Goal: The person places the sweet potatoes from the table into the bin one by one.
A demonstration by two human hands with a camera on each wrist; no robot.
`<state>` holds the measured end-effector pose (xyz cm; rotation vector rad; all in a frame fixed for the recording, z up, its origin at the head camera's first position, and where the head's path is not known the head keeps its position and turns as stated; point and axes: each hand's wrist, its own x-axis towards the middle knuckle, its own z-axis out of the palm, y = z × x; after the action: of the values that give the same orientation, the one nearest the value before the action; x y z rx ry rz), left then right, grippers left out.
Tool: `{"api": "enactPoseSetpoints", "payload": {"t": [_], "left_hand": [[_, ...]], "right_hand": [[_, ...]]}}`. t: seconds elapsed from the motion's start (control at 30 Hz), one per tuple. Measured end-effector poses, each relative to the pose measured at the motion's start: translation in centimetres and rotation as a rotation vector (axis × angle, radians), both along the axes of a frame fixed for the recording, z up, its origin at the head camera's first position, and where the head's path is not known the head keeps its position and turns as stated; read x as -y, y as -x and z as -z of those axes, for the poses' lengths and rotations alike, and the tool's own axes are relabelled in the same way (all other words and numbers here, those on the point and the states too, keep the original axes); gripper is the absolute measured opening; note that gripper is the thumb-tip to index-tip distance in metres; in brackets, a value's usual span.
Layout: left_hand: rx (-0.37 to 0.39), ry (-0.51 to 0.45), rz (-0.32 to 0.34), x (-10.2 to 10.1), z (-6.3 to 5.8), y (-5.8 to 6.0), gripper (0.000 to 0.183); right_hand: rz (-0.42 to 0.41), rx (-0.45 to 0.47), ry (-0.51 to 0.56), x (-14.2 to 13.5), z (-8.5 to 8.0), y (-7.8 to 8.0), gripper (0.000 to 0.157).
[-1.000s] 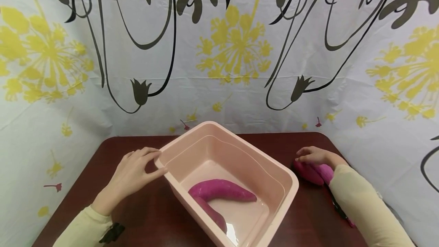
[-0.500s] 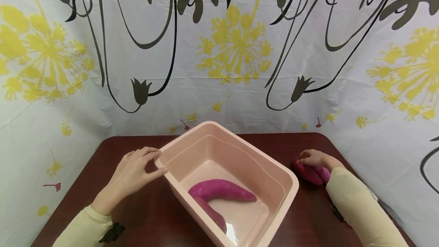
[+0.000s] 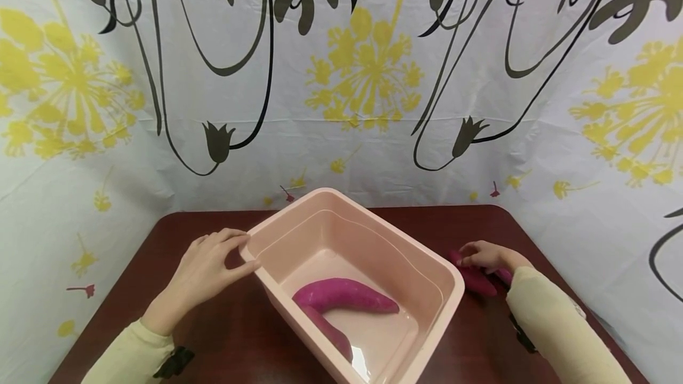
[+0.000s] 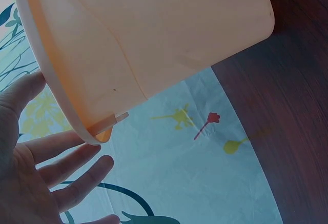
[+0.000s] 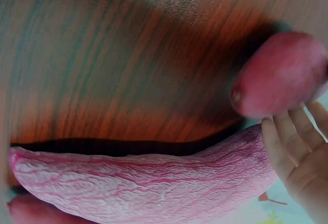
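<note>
In the head view my left hand [image 3: 208, 265] holds the left corner rim of a pale pink plastic basin [image 3: 352, 233], thumb and fingers on either side. Two long, curved purple sweet potatoes lie in the basin, one [image 3: 352, 296] bent across the other [image 3: 329, 333]. To the basin's right, my right hand [image 3: 488, 256] grips a red sweet potato [image 5: 282, 75] by its end. Beneath those fingers in the right wrist view lies a long, pink-and-white veined sweet potato [image 5: 143, 188]. The right thumb is hidden there.
Another reddish sweet potato [image 5: 43, 212] shows at the lower left of the right wrist view. Everything rests on a dark red wooden table [image 3: 229, 325]. Behind it hangs a white patterned cloth [image 3: 320, 159].
My right hand has shifted slightly toward the basin and downward in the head view, with the red sweet potato under its fingers. The left hand and the basin have stayed still.
</note>
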<state>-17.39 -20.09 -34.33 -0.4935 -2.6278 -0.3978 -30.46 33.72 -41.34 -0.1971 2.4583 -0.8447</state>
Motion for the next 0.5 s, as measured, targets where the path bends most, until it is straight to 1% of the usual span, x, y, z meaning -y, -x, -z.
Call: {"api": "enactPoseSetpoints", "payload": {"t": [0.07,0.23,0.4,0.5], "left_hand": [[-0.003,0.001,0.000,0.0,0.0,0.0,0.052],[0.006,0.001,-0.001,0.0,-0.1,0.0,0.052],[0.012,0.004,-0.004,0.0,-0.1,0.0,0.052],[0.013,0.006,-0.005,-0.1,-0.2,-0.1,0.052]], "right_hand": [[0.001,0.010,0.007,-0.1,0.1,-0.2,0.053],[0.044,0.042,0.059,-0.6,0.5,-0.9,0.058],[0.061,0.102,0.125,-0.9,0.9,-1.4,0.059],[0.060,0.114,0.139,-0.8,1.2,-1.7,0.057]]}}
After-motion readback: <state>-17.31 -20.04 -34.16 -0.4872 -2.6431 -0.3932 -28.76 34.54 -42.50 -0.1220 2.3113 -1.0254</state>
